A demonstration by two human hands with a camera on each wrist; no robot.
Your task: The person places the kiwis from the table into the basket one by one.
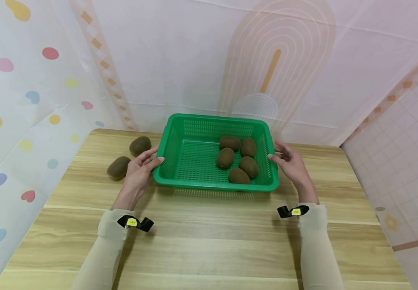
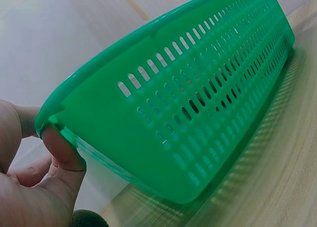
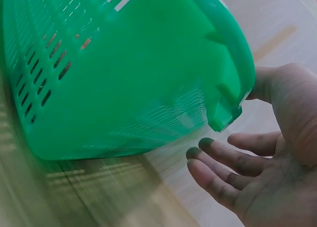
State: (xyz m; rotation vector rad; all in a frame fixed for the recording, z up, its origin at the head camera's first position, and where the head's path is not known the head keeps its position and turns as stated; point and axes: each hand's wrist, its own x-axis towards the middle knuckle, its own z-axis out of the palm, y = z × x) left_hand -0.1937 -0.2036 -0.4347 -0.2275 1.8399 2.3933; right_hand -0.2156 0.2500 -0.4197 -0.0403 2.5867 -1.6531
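Observation:
A green plastic basket (image 1: pixel 209 186) with slotted walls is between both hands, with several brown kiwifruit (image 1: pixel 225 158) gathered toward its right side. My left hand (image 1: pixel 140 173) pinches the left end of the rim, one digit over the edge and another curled beneath it in the left wrist view. At the opposite end, my right hand (image 1: pixel 290 163) has its thumb against the rim. The other fingers (image 3: pixel 218 182) of that hand spread loosely below the handle lip, apart from the basket wall in the right wrist view.
Two more kiwifruit lie on the wooden table (image 1: pixel 209 241) left of the basket: one kiwifruit (image 1: pixel 118 168) beside the left hand, another kiwifruit (image 1: pixel 140 146) farther back. A patterned cloth backdrop (image 1: pixel 180 60) rises behind the table and along both sides.

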